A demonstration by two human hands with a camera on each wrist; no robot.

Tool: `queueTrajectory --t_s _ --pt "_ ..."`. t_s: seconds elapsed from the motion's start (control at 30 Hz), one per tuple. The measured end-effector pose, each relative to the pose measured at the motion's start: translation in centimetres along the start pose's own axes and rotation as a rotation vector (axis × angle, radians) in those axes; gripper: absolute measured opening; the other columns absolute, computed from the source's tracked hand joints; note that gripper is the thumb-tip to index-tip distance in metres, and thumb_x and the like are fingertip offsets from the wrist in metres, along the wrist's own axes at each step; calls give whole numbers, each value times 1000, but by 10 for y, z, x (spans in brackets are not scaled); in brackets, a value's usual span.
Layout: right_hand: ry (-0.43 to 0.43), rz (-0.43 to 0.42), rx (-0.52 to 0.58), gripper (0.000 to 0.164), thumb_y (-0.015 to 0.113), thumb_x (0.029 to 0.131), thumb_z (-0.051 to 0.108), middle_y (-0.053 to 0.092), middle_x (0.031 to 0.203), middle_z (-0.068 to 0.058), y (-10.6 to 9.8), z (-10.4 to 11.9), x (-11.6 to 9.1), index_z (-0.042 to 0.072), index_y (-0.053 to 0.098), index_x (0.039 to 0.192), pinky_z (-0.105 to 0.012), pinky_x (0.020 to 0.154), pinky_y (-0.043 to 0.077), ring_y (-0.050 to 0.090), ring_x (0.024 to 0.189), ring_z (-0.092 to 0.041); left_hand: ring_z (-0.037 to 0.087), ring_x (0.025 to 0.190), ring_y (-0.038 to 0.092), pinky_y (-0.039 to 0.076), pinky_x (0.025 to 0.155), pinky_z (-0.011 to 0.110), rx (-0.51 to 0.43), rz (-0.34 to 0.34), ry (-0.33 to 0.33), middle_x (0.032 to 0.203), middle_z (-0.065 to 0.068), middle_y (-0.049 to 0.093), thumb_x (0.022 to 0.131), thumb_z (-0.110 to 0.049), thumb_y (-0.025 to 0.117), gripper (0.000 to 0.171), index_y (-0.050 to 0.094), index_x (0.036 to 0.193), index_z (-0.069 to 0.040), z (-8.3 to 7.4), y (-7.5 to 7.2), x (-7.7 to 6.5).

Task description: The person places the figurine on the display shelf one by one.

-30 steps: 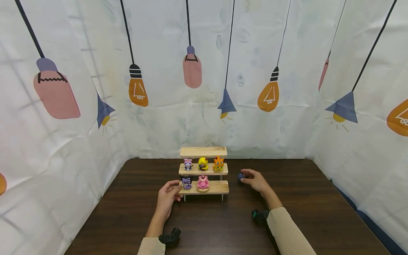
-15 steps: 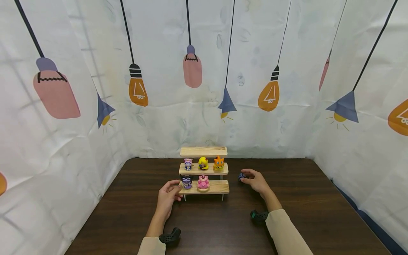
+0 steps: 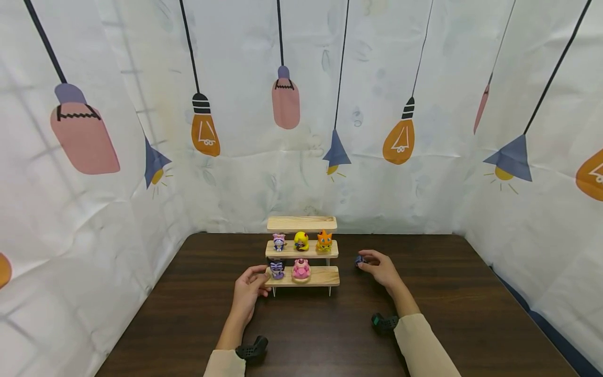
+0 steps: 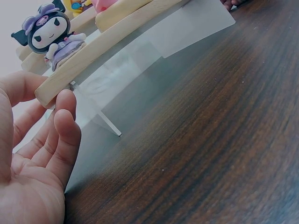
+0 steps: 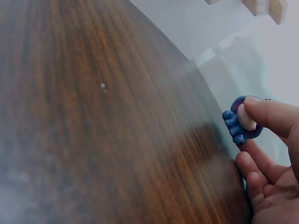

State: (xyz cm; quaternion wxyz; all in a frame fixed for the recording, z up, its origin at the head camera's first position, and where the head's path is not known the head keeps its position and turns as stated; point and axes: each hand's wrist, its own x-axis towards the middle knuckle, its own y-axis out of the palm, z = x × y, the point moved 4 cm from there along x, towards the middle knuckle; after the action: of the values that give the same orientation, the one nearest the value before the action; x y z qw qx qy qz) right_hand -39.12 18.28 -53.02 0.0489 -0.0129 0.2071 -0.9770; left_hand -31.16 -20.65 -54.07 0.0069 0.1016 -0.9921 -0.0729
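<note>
A three-tier wooden display stand (image 3: 326,276) stands on the dark table. My left hand (image 3: 246,294) pinches the left end of its lowest shelf, thumb above and fingertips underneath in the left wrist view. Close to that hand sits a black-and-purple figurine (image 4: 49,32). Beside it on the same shelf is a pink figurine (image 3: 301,269). To the right of the stand, my right hand (image 3: 381,271) holds a small blue figurine (image 5: 236,122) between thumb and fingers, low over the table. Part of the blue figurine is hidden by the thumb.
On the middle shelf stand a pink-and-purple figurine (image 3: 279,242), a yellow-haired figurine (image 3: 301,241) and an orange figurine (image 3: 324,241). The top shelf (image 3: 302,223) is bare wood. A patterned cloth (image 3: 235,188) hangs behind the table's far edge.
</note>
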Motion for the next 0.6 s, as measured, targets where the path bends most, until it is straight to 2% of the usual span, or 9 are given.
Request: queueTrajectory --t_s 0.33,0.43,0.6 --pt "-12 -9 14 42 74 95 20 60 139 -20 -5 -2 -6 11 65 135 -38 91 54 60 118 -32 15 62 65 55 55 24 -5 -3 6 83 -1 70 97 -6 65 29 61 125 2 0 0 0" --pt "-11 3 24 43 75 94 20 61 139 -19 -6 -4 -9 11 65 135 -34 89 54 60 116 -31 15 63 65 54 55 24 -4 -2 4 83 -1 70 97 -6 65 29 61 125 2 -1 0 0" --pt "-11 30 34 43 75 95 22 61 138 -18 -8 -5 -13 12 65 135 -37 90 55 61 115 -28 15 63 65 54 55 24 -2 -3 -1 83 -1 70 98 -6 64 29 61 125 3 -1 0 0"
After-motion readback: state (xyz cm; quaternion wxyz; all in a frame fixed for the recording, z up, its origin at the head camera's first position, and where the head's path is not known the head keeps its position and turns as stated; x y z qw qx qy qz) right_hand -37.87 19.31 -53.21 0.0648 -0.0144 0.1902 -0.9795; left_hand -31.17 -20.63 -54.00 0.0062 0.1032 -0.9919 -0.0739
